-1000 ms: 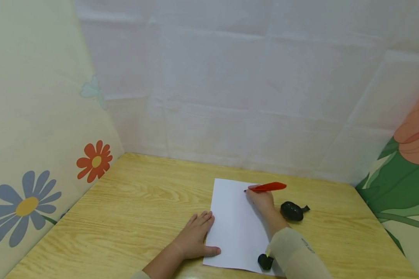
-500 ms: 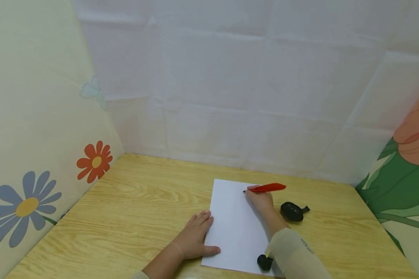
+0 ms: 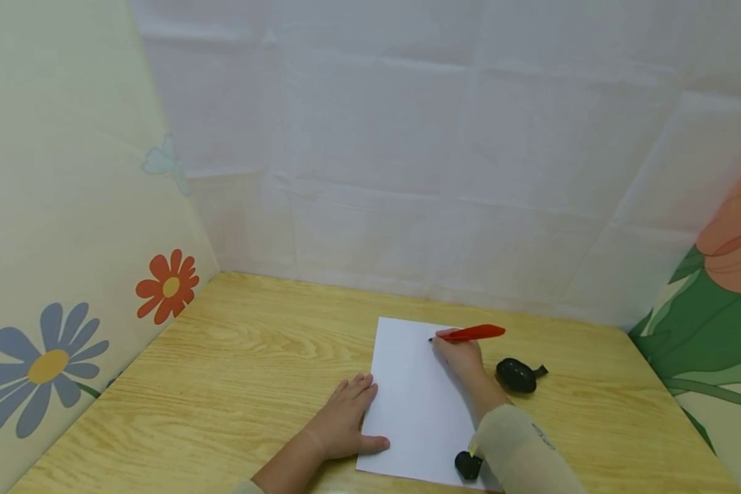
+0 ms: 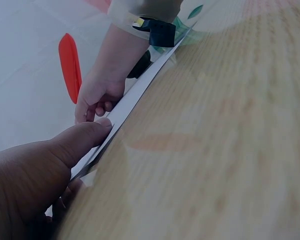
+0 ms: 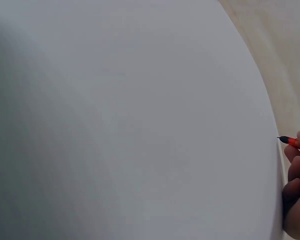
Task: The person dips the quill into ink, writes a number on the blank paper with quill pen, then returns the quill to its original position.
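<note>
A white sheet of paper (image 3: 407, 405) lies on the wooden table. My right hand (image 3: 462, 353) pinches a red feather-shaped pen (image 3: 478, 333) over the upper right part of the sheet. In the right wrist view the pen's dark tip (image 5: 285, 139) is at the paper's surface, with the fingers curled behind it. My left hand (image 3: 346, 418) rests along the sheet's left edge, fingers extended and thumb lying on the paper. The left wrist view shows that left thumb (image 4: 90, 135) near the edge, and the red pen (image 4: 69, 67) upright beyond it. No clear marks show on the paper.
A glossy black oval object (image 3: 516, 375) with a short stub lies on the table right of the right forearm. A black device (image 3: 468, 465) is worn at the right wrist, above the sheet's lower corner. A white cloth backdrop (image 3: 407, 171) and flower-printed side panels (image 3: 68, 206) border the table (image 3: 253, 357).
The right hand and pen tip have shifted very slightly left. The sheet has slid a little left, and the left fingertips moved slightly with it.
</note>
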`<control>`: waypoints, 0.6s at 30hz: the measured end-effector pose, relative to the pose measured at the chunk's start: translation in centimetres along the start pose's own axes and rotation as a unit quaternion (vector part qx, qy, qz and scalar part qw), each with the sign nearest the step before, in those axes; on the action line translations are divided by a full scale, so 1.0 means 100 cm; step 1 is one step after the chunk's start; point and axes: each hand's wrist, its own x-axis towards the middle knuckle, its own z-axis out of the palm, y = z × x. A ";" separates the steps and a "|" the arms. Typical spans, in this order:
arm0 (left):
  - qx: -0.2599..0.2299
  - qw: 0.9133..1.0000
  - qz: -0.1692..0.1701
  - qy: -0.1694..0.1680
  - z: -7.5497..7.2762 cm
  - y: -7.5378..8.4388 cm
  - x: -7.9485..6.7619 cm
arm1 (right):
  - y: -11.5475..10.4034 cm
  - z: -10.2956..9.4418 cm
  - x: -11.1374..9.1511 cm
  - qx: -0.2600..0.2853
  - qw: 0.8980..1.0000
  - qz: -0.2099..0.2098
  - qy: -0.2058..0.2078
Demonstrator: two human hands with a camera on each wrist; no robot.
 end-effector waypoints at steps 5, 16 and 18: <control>0.003 1.000 -0.011 -0.008 0.001 0.001 0.001 | 0.001 0.001 0.000 -0.003 1.000 -0.004 0.002; 0.008 1.000 -0.013 -0.009 0.001 0.001 0.002 | -0.002 -0.002 -0.003 0.002 1.000 0.000 -0.013; 0.009 1.000 -0.013 -0.009 0.001 0.001 0.002 | -0.002 -0.002 -0.003 0.001 1.000 -0.004 -0.014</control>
